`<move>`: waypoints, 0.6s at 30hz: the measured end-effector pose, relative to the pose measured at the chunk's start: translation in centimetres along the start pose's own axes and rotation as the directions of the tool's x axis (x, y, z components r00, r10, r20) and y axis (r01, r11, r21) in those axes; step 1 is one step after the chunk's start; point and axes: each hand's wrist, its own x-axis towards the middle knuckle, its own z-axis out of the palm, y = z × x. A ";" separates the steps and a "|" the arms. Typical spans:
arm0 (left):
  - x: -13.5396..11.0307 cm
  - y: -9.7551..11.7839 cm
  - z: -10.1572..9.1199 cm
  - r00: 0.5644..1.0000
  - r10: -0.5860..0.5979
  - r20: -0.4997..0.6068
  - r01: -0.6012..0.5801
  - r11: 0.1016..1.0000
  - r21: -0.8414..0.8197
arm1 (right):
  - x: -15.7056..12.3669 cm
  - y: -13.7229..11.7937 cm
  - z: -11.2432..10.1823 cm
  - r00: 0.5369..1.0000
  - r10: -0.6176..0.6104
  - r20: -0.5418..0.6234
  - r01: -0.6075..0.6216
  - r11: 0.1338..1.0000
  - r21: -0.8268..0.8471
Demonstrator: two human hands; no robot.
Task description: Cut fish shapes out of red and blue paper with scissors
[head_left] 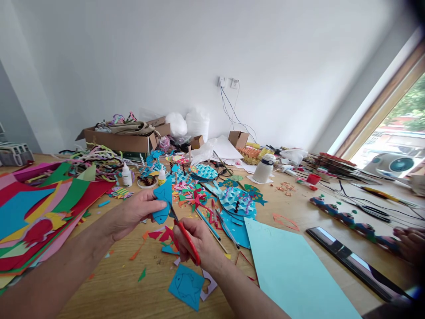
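Observation:
My left hand (134, 212) pinches a blue paper cut-out (162, 201), held upright above the wooden table (116, 283). My right hand (195, 241) is closed round red-handled scissors (184, 232), whose blades meet the lower edge of the blue cut-out. Under my right wrist lies a blue paper square with a drawn fish (186, 285). Small coloured paper scraps (156, 237) are scattered beneath both hands.
A stack of coloured paper sheets (36, 212) lies at the left, a pale blue sheet (292, 270) at the right front. Paper fish crafts (235, 204), glue bottles (126, 174), a cardboard box (122, 139), a black ruler (355, 263). Another person's hand (411, 241) rests at the far right.

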 end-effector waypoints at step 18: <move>-0.3 0.3 0.5 0.999 0.000 -0.043 0.001 1.000 0.016 | 0.0 0.3 -0.1 0.998 -0.035 0.044 0.032 0.997 0.072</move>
